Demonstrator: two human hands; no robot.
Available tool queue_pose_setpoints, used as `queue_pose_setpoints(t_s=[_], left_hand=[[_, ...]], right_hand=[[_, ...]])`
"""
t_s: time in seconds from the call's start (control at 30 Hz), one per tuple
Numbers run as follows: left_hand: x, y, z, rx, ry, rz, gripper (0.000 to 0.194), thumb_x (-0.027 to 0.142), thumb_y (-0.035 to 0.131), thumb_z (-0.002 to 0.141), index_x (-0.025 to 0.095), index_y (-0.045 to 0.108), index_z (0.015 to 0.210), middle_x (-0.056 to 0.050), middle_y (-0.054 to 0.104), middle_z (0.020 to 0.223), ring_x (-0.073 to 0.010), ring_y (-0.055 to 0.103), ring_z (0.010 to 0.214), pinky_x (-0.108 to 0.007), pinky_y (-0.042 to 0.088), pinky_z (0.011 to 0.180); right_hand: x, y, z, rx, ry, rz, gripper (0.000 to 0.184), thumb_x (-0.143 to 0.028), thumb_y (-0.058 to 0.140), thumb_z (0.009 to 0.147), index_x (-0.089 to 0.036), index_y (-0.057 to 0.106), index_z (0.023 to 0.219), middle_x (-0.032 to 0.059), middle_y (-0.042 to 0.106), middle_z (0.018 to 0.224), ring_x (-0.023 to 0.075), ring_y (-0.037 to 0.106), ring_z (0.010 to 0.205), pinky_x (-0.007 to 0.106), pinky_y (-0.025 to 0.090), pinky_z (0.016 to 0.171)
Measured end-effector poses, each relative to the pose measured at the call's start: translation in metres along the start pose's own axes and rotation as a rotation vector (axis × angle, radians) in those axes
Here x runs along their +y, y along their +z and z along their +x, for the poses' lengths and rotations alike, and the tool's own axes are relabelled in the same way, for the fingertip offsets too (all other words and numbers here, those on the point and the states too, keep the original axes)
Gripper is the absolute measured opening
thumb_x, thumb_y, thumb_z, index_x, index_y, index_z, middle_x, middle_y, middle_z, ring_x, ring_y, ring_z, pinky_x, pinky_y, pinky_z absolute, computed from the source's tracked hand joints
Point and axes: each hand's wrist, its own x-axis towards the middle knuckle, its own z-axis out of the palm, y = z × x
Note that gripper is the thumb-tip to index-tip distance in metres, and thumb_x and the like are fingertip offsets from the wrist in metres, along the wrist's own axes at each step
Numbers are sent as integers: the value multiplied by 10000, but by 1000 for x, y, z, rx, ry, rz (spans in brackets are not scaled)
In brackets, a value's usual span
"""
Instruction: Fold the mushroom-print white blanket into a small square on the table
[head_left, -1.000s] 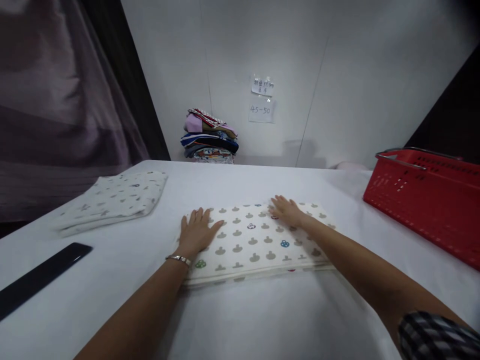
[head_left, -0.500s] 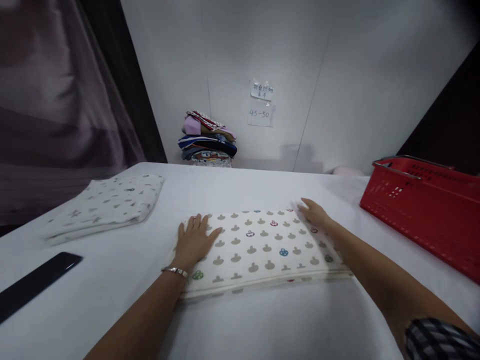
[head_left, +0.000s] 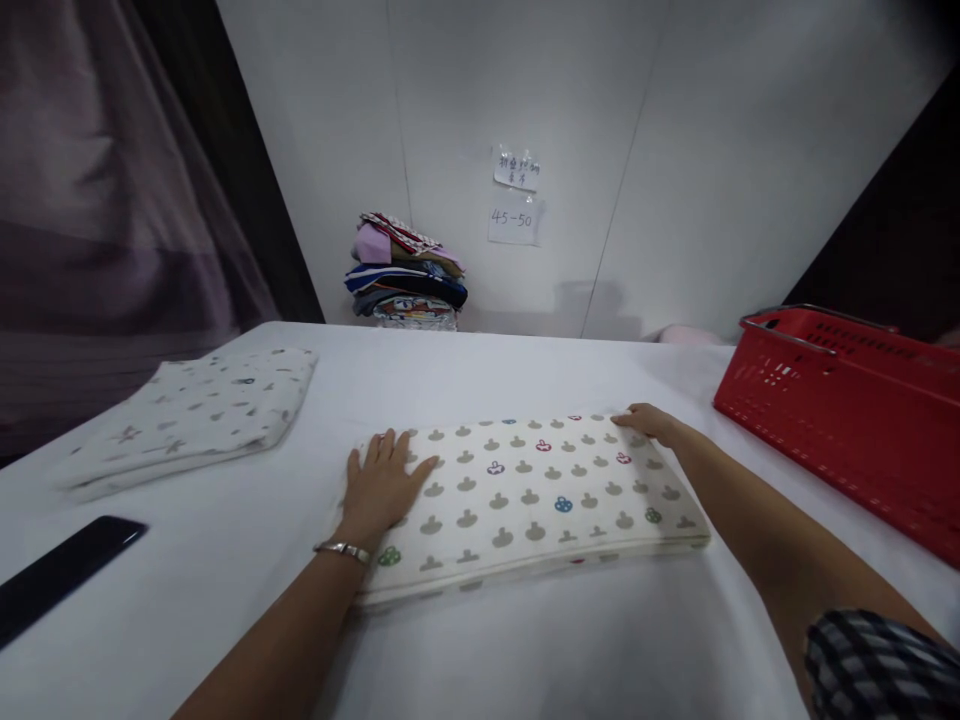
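Observation:
A folded white cloth (head_left: 517, 500) printed with grey and coloured mushrooms lies across the middle of the table. Flat on its left end rests my left hand (head_left: 381, 490), fingers stretched out and thumb spread toward the middle; a bracelet (head_left: 343, 550) circles that wrist. At the cloth's far right corner, my right hand (head_left: 649, 422) has its fingers bent together over the edge and appears to pinch it. Part of those fingertips is hidden from this angle.
Another folded patterned cloth (head_left: 202, 410) lies on the white table (head_left: 480, 375) at the left, behind a black flat object (head_left: 67, 575). To the right stands a red basket (head_left: 840, 420). A clothes stack (head_left: 409, 275) sits beyond the far edge, below paper signs (head_left: 514, 218) on the wall.
My right hand has moved right, out to the far corner of the mushroom cloth, and its fingers have drawn together. My left hand stays flat on the left end. The view has shifted slightly.

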Motion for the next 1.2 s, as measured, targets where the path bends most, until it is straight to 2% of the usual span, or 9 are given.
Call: queue_pose_setpoints(t_s=[0.17, 0.33, 0.5, 0.73, 0.8, 0.87, 0.97, 1.07, 1.2], left_hand=[[2, -2, 0, -26, -11, 12, 783, 685, 227, 833, 199, 302, 1442, -91, 249, 1521, -290, 160, 1409, -532, 113, 1124], [2, -3, -1, -14, 8, 28, 762, 665, 225, 844, 195, 313, 1437, -86, 248, 1521, -288, 163, 1408, -534, 127, 1121], [2, -3, -2, -26, 12, 36, 759, 659, 221, 847, 191, 309, 1438, -78, 259, 1518, -284, 165, 1408, -533, 128, 1122], [2, 0, -3, 5, 22, 35, 756, 662, 235, 849, 181, 340, 1423, -92, 275, 1511, -291, 175, 1404, -525, 121, 1122], [2, 0, -4, 17, 30, 39, 746, 655, 239, 853, 180, 347, 1418, -93, 287, 1506, -289, 185, 1400, -521, 118, 1123], [3, -1, -5, 22, 30, 37, 737, 651, 236, 858, 185, 348, 1417, -91, 293, 1504, -287, 191, 1399, -520, 118, 1123], [4, -3, -6, 12, 18, 29, 740, 657, 238, 856, 188, 342, 1420, -93, 283, 1507, -284, 189, 1400, -511, 114, 1125], [4, -3, -6, -8, 8, 11, 753, 674, 227, 851, 200, 328, 1428, -90, 277, 1510, -281, 187, 1402, -500, 105, 1129], [3, 0, -7, 16, 23, 0, 758, 680, 211, 854, 197, 333, 1426, -90, 281, 1509, -279, 181, 1403, -501, 91, 1130]], right_hand=[[0, 6, -3, 57, -102, -19, 402, -452, 600, 788, -123, 603, 1019, 128, 673, 982, 224, 643, 817, 288, 510, 651], [5, 20, -7, 217, -186, -155, 428, -444, 511, 848, -160, 522, 1169, 145, 637, 1074, 280, 583, 1000, 361, 446, 827], [11, 30, -11, 251, -191, -268, 511, -508, 434, 872, -187, 466, 1269, 149, 644, 1048, 306, 589, 986, 390, 433, 820], [7, 24, -13, 293, -222, -434, 611, -512, 400, 883, -157, 377, 1380, 177, 588, 1196, 323, 547, 1092, 429, 428, 875], [-2, 27, -17, 368, -321, -503, 592, -463, 398, 889, -130, 379, 1379, 191, 520, 1291, 329, 475, 1187, 453, 385, 948], [-14, 35, -23, 405, -507, -554, 567, -425, 371, 904, -121, 372, 1383, 178, 430, 1389, 308, 362, 1292, 458, 304, 1036], [-24, 58, -33, 264, -694, -592, 587, -477, 310, 922, -154, 344, 1411, 114, 320, 1480, 265, 209, 1380, 471, 174, 1110], [-20, 78, -35, 78, -603, -596, 625, -550, 254, 917, -199, 326, 1429, 66, 279, 1504, 255, 160, 1398, 510, 133, 1118], [-10, 84, -28, 57, -554, -599, 620, -554, 246, 914, -223, 319, 1433, 44, 256, 1512, 246, 142, 1403, 518, 121, 1122]])
